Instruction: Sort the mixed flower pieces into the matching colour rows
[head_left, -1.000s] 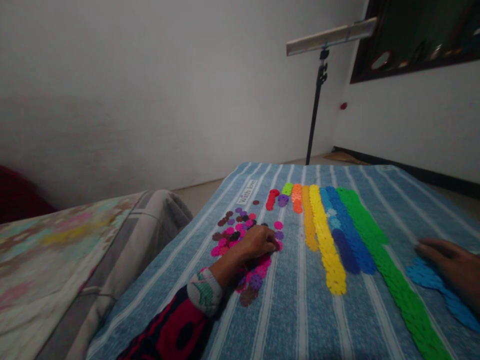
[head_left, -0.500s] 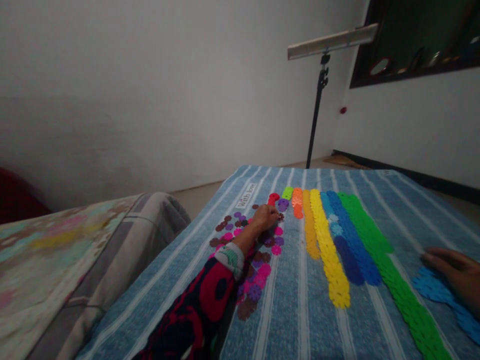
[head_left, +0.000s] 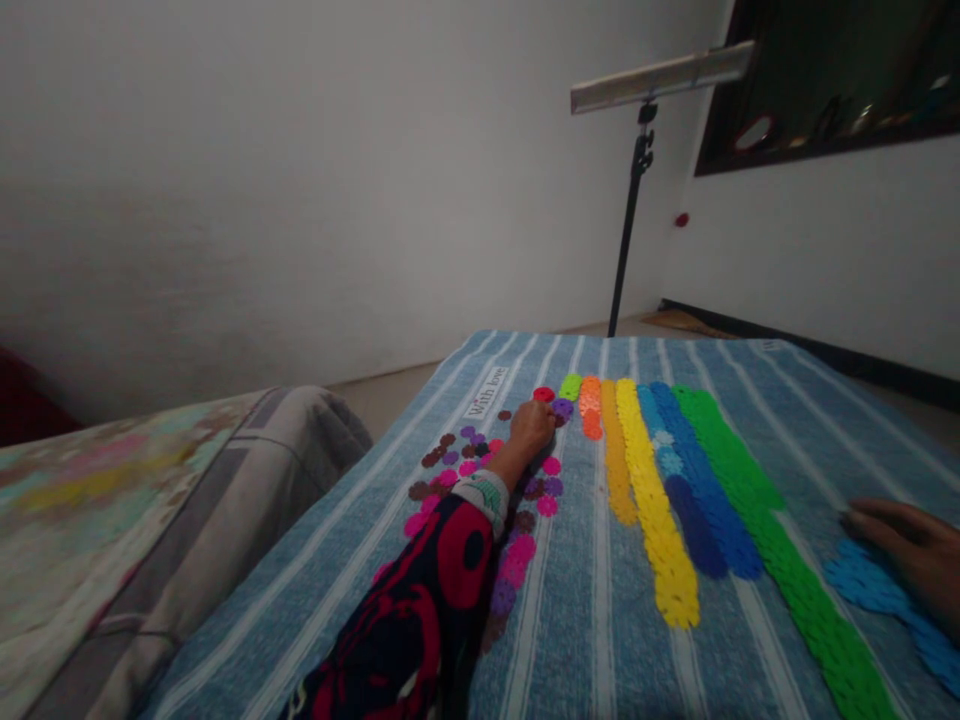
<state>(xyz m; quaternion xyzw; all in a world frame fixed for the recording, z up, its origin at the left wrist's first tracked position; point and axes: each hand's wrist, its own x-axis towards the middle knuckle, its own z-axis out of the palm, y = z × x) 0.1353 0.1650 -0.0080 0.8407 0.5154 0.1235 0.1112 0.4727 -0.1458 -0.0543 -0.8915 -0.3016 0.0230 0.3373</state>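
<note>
Several stripes of plastic discs (head_left: 652, 500) lay sorted by colour on the blue striped towel (head_left: 570, 620), but pink and brown discs (head_left: 521, 548) were still loose. The left hand (head_left: 532, 428) was curled, its grasp unclear; the right hand (head_left: 907, 545) rested open beside blue discs (head_left: 862, 585).

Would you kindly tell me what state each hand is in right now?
Left hand: curled; whether it holds anything cannot be told.
Right hand: open, over blue plastic discs.

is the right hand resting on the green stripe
No, the right hand is over the loose blue pieces, to the right of the green stripe.
</note>
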